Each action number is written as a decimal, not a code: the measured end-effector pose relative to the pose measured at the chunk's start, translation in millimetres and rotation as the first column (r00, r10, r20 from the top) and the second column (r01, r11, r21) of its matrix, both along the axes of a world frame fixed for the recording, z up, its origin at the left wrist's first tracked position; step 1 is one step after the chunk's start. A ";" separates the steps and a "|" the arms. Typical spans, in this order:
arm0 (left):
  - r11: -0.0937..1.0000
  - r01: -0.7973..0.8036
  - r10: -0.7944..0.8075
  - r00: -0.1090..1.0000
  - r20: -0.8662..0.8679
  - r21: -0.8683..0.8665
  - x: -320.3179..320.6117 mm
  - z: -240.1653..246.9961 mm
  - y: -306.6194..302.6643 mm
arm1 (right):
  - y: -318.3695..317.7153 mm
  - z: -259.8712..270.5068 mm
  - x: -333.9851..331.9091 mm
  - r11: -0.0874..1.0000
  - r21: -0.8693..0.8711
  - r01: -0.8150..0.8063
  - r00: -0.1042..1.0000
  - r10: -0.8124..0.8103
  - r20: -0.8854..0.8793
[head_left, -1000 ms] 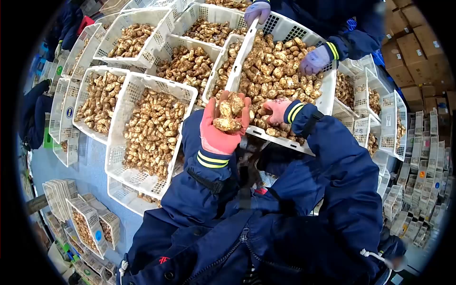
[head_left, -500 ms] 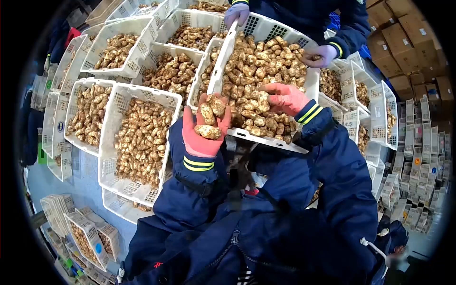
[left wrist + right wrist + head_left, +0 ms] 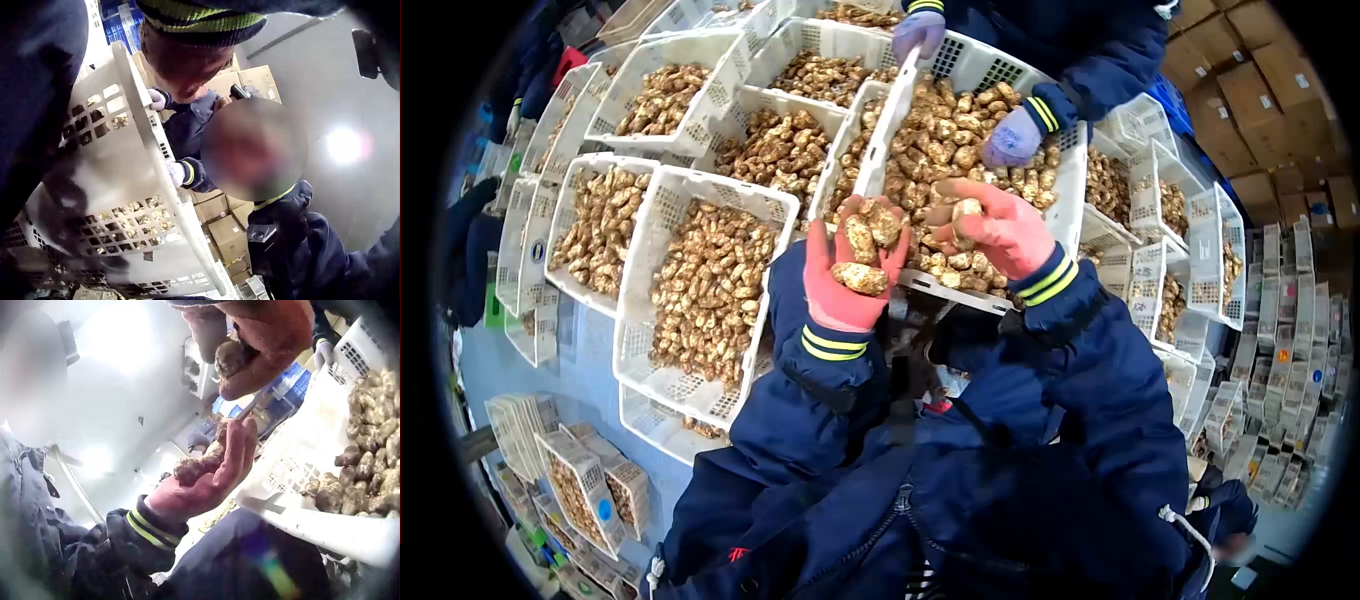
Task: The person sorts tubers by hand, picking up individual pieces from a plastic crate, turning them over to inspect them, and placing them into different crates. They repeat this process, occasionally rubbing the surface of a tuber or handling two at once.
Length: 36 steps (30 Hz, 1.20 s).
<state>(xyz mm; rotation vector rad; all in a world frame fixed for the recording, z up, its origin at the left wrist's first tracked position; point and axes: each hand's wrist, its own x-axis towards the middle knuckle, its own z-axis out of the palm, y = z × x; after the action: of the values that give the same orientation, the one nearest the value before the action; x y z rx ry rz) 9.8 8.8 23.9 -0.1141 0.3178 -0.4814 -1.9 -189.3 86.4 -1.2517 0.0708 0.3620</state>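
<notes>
My left hand (image 3: 848, 285), in a pink glove, is cupped palm up in front of the crate, its fingers curved around knobbly brown-and-white tubers (image 3: 860, 278). To its right, my right hand (image 3: 1005, 235) pinches one tuber (image 3: 966, 212) between thumb and fingers, above the near part of the large white crate (image 3: 1076, 190) of similar tubers. The right wrist view shows the pinched tuber (image 3: 231, 359) above the left hand (image 3: 206, 484) and its tubers (image 3: 190, 469). My left hand is hidden in the left wrist view.
Across the crate, another person in purple gloves (image 3: 1012, 138) grips its rim and reaches among the tubers. A white perforated crate (image 3: 632, 300) of tubers stands at left, with more filled crates behind. Stacked crates (image 3: 1285, 340) and cardboard boxes (image 3: 1260, 110) line the right.
My right hand went down among the tubers in the crate, came up with one, and has turned it nearer my left hand. The other person's right-side hand drew back, then reached in again.
</notes>
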 end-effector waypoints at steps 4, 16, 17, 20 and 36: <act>0.998 0.001 -0.002 1.000 0.016 0.066 -0.9 -0.8 3.6 | 28.0 20.9 -4.8 0.935 -0.346 -0.073 0.994 0.098 0.057; 0.453 -0.424 -0.100 0.850 0.517 0.784 -6.3 -39.8 -11.5 | 60.9 -10.7 -7.2 0.917 -0.397 0.036 0.971 0.063 0.233; 0.459 -0.425 -0.098 0.849 0.520 0.780 -5.7 -35.5 -12.2 | 57.3 -1.7 -7.8 0.980 -0.198 0.022 1.000 -0.024 -0.003; 0.987 -0.008 -0.008 0.995 0.102 0.160 -4.3 -5.5 0.6 | 36.1 -14.1 -13.8 0.982 0.138 0.127 0.982 -0.105 -0.157; 0.659 -0.259 -0.045 0.924 0.381 0.706 -26.7 4.2 -39.5 | 53.8 -40.2 -29.2 0.900 -0.366 0.236 0.946 -0.126 0.299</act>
<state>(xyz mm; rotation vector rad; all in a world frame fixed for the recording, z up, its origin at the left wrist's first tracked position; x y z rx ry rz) -16.9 -30.7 28.1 0.7720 0.1130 -0.2068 -31.0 -135.4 46.1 -1.6752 0.0292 0.0058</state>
